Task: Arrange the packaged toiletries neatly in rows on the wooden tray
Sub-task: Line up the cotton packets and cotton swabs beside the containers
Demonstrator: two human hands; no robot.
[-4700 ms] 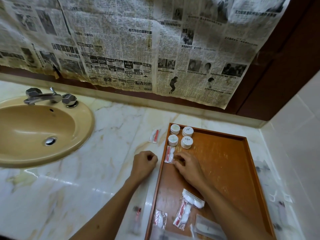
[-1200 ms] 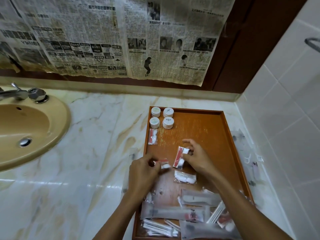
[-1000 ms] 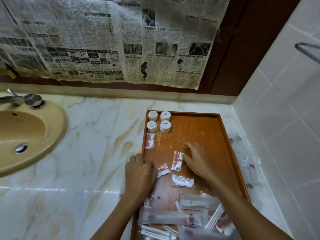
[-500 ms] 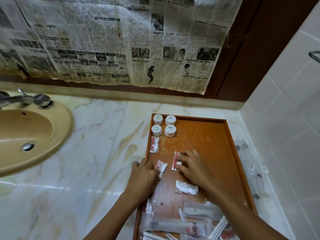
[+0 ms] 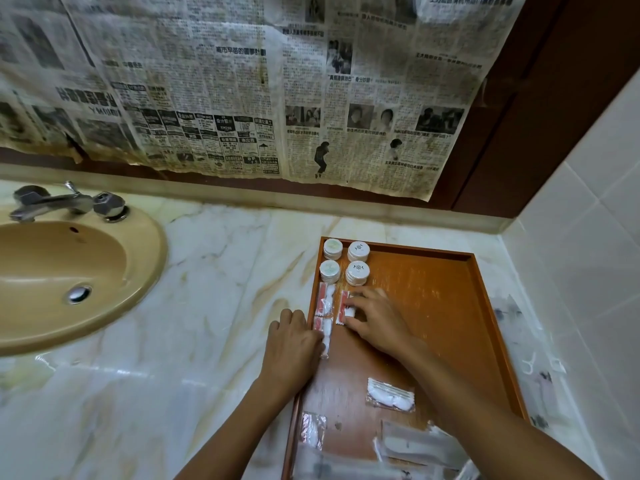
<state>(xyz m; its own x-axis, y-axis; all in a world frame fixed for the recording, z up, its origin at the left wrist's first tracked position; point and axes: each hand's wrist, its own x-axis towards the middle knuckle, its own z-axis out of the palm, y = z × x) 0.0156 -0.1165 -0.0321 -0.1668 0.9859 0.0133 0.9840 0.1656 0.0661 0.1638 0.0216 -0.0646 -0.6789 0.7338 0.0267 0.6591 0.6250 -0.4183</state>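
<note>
A wooden tray (image 5: 450, 306) lies on the marble counter. Several round white soap packs (image 5: 346, 263) stand in two columns at its far left corner. Below them a red-and-white sachet (image 5: 325, 301) lies along the left rim. My left hand (image 5: 292, 344) presses a second sachet (image 5: 323, 332) down just below it. My right hand (image 5: 375, 315) holds a third sachet (image 5: 346, 308) flat beside the first, fingertips on it. A white cotton-swab packet (image 5: 391, 396) and a clear sachet (image 5: 313, 433) lie nearer me, with a heap of clear packets (image 5: 415, 448) at the tray's near end.
A tan sink (image 5: 69, 282) with a chrome tap (image 5: 65, 202) is at the left. Newspaper (image 5: 242, 91) covers the back wall. More clear packets (image 5: 526, 358) lie between the tray and the tiled right wall.
Both hands carried their sachets away from me toward the soap packs. The left one now lies by the left rim, the right one sits below the second soap column.
</note>
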